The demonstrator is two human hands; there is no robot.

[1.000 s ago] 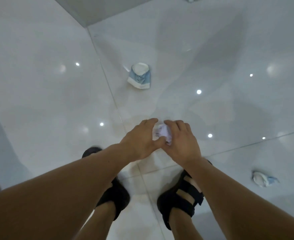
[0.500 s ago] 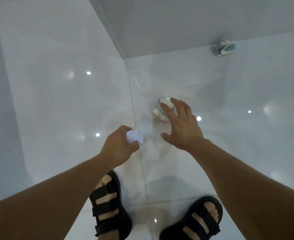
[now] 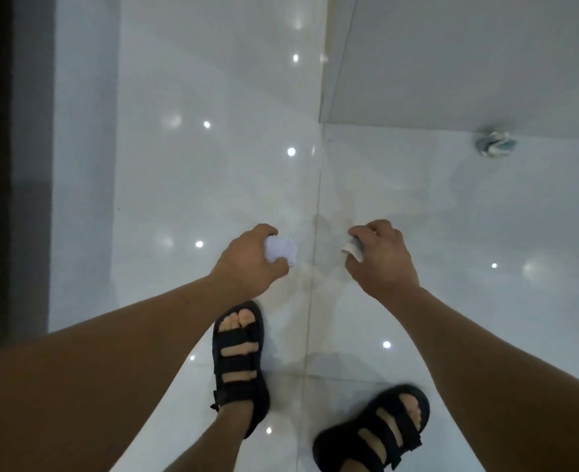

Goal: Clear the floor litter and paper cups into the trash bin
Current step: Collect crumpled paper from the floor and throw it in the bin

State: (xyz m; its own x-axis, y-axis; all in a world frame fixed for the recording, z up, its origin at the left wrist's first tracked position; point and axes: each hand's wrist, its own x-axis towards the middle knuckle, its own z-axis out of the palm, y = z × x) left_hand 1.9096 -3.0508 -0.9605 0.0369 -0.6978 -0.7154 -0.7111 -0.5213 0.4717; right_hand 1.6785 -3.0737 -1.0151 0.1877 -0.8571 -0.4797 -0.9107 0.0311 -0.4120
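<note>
My left hand grips a crumpled ball of white paper above the glossy white floor. My right hand curls round a crushed blue-and-white paper cup, of which only a white edge shows past the fingers. Another crushed blue-and-white paper cup lies on the floor at the far right, close to the foot of a grey wall. No trash bin is in view.
A grey wall fills the upper right and meets the floor near the far cup. A dark strip runs down the left edge. My feet in black sandals stand on the white tiles below the hands.
My right hand reached the crushed cup on the floor and closed round it, lifting it. My left hand kept the paper ball. I stepped forward, and the view swung left.
</note>
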